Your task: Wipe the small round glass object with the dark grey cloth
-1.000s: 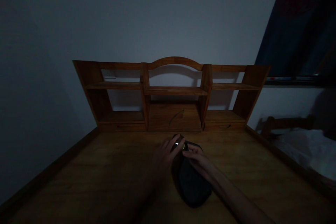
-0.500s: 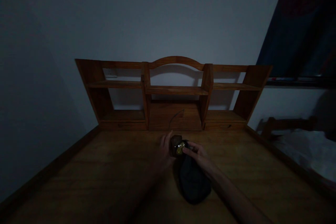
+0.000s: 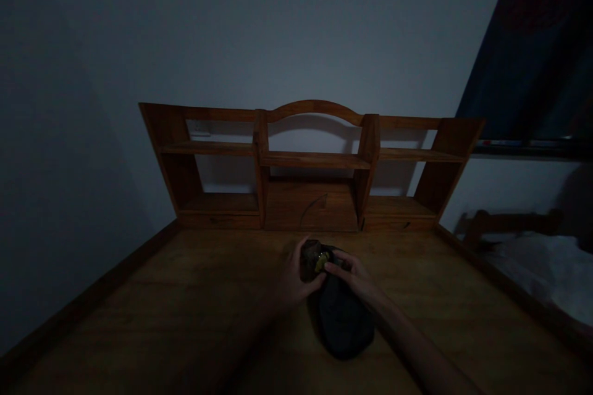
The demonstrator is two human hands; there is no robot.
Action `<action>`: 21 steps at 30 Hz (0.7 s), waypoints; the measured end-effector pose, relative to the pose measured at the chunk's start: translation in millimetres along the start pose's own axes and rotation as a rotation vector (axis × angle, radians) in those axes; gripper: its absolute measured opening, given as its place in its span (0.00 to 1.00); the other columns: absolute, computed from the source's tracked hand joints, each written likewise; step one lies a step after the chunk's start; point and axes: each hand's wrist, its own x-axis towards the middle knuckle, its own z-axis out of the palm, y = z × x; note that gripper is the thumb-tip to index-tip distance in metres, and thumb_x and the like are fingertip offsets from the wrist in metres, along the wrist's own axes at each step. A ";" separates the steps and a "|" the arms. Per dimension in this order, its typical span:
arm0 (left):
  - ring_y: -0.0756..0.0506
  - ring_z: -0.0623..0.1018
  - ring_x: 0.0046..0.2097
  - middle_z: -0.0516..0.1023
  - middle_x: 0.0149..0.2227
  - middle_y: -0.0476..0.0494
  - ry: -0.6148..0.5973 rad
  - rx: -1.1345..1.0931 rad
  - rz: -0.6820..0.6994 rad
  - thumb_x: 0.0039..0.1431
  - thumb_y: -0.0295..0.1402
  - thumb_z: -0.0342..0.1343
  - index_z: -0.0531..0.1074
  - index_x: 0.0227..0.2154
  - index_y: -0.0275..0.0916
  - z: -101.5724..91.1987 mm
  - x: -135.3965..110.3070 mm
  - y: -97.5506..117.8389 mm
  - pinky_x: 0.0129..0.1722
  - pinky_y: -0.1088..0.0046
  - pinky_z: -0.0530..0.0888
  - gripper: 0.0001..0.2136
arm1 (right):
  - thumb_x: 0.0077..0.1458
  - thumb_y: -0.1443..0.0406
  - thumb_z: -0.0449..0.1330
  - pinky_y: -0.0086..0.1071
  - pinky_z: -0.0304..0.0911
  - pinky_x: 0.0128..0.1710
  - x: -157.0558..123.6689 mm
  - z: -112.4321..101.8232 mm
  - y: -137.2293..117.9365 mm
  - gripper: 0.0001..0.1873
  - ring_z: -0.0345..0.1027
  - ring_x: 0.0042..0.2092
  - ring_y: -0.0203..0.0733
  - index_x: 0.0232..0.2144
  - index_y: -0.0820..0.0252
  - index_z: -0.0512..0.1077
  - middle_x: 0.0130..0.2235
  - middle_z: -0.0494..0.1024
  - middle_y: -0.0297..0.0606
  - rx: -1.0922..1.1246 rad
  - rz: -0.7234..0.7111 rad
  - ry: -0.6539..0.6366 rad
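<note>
Here, left hand (image 3: pixel 295 276) and right hand (image 3: pixel 353 275) grip a rounded dark pouch (image 3: pixel 343 322).

Wooden desk (image 3: pixel 185 296): dark pouch (image 3: pixel 345 321) lying mid-desk, shelf unit (image 3: pixel 315 160) at back.

Head camera looks forward and down across the desk (image 3: pixel 185 296).

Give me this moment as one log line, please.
left hand: holds brown object | right hand: on its yellow part | dark pouch: on desk
</note>
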 end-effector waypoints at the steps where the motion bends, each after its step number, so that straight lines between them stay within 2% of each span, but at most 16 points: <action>1: 0.40 0.67 0.60 0.65 0.59 0.37 0.002 0.017 0.008 0.52 0.38 0.63 0.51 0.63 0.43 -1.4 0.7 1.3 0.60 0.56 0.65 0.38 | 0.48 0.55 0.69 0.34 0.63 0.45 -0.2 -0.6 -1.1 0.20 0.71 0.44 0.44 0.42 0.56 0.77 0.42 0.79 0.36 0.023 0.008 -0.008; 6: 0.39 0.64 0.61 0.61 0.60 0.40 -0.033 0.116 0.056 0.51 0.40 0.65 0.51 0.64 0.47 -6.9 3.5 6.2 0.61 0.56 0.65 0.40 | 0.46 0.55 0.71 0.34 0.65 0.44 -1.4 -2.0 -6.6 0.21 0.72 0.42 0.43 0.41 0.57 0.77 0.40 0.79 0.36 0.086 0.041 -0.058; 12: 0.39 0.61 0.64 0.56 0.63 0.42 -0.082 0.189 0.157 0.56 0.34 0.60 0.50 0.65 0.54 -7.4 5.1 3.8 0.62 0.52 0.62 0.36 | 0.43 0.57 0.72 0.35 0.64 0.47 1.1 -2.6 -3.5 0.22 0.72 0.43 0.43 0.41 0.57 0.77 0.41 0.80 0.36 0.054 0.029 -0.058; 17: 0.38 0.58 0.65 0.49 0.66 0.44 -0.121 0.253 0.248 0.58 0.24 0.52 0.52 0.64 0.56 -6.9 3.6 -3.6 0.62 0.51 0.63 0.33 | 0.42 0.57 0.73 0.36 0.65 0.45 1.9 -0.2 1.9 0.24 0.72 0.42 0.45 0.42 0.57 0.76 0.40 0.79 0.36 0.037 0.055 -0.006; 21: 0.39 0.57 0.66 0.50 0.66 0.45 -0.126 0.225 0.270 0.59 0.25 0.50 0.50 0.65 0.55 -7.2 3.3 -4.3 0.63 0.53 0.60 0.33 | 0.40 0.59 0.74 0.35 0.65 0.43 1.8 2.3 2.7 0.22 0.72 0.40 0.43 0.39 0.57 0.77 0.38 0.80 0.35 0.101 0.057 -0.004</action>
